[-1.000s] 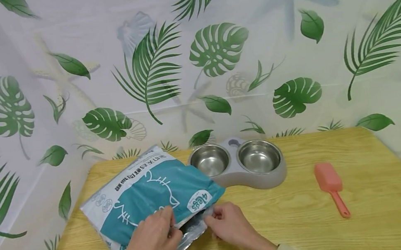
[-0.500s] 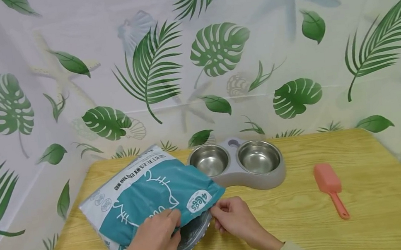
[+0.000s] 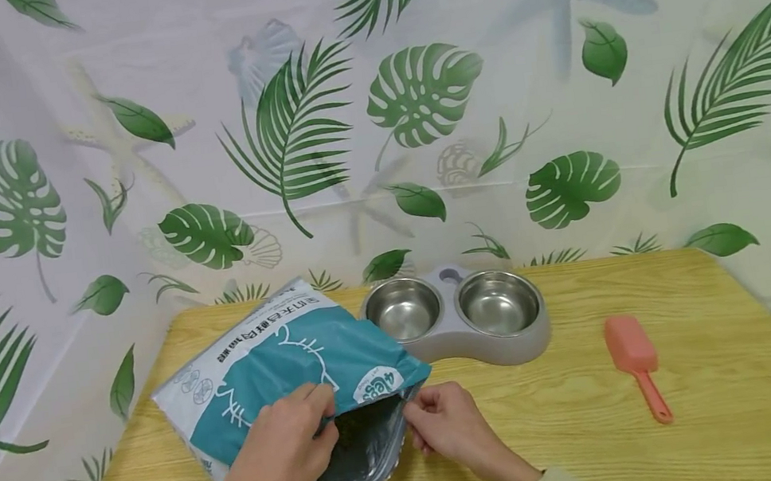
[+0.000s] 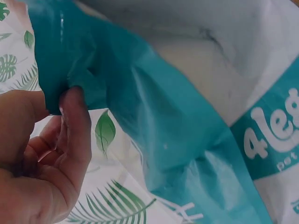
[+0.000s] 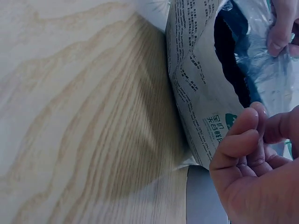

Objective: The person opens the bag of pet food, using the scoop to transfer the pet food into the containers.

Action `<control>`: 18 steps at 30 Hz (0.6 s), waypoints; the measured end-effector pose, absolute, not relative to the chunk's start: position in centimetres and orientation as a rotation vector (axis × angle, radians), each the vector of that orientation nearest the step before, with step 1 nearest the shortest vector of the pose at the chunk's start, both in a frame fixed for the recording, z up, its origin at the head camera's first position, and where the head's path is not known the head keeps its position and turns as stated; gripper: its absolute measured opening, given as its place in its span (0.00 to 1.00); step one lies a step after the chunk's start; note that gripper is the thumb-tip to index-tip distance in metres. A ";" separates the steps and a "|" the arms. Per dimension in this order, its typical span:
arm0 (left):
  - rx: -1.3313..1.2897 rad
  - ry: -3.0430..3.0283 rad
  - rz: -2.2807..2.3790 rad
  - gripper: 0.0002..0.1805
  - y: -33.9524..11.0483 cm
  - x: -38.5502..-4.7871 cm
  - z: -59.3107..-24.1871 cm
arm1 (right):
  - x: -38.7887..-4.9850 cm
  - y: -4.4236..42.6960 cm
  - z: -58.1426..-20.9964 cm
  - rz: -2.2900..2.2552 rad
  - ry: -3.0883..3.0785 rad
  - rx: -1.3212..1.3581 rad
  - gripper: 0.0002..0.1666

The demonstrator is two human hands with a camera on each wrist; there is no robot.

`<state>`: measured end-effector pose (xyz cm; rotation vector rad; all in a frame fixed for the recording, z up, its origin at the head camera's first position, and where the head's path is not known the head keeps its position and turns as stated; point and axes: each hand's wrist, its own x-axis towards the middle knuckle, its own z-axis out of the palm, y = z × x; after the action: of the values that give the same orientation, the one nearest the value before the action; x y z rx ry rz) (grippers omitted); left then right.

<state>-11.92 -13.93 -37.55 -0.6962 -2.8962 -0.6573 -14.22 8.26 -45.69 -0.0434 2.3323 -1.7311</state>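
Observation:
A teal and white pet food bag [image 3: 277, 358] lies on the table, its mouth gaping toward me and showing a silvery lining. Something dark inside the bag is too dim to make out. My left hand [image 3: 284, 449] pinches the upper lip of the mouth; in the left wrist view the thumb and finger of this hand [image 4: 51, 158] grip the teal film. At the right corner of the mouth, my right hand [image 3: 455, 428] pinches the bag's edge. The right wrist view has this hand [image 5: 261, 163] beside the bag's printed white side [image 5: 194, 88].
Behind the bag's right end stands a grey double pet bowl [image 3: 434, 343] with two steel dishes. A coral scoop [image 3: 634, 354] lies on the right of the wooden table [image 3: 724, 407]. A leaf-patterned cloth [image 3: 375, 153] covers the wall behind.
The bag's mouth has spread wider, its lower lip dropping toward me. My left hand has lifted the upper lip slightly. My right hand has shifted a little to the right along the corner.

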 end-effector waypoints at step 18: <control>-0.628 -2.875 -0.681 0.15 -14.4 -11.9 -35.7 | -14.2 8.4 -46.0 -1.533 2.523 -0.170 0.18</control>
<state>-11.95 -14.40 -35.66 -0.6283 -2.8749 -0.6810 -14.18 8.42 -45.99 -0.1702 2.5233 -1.5332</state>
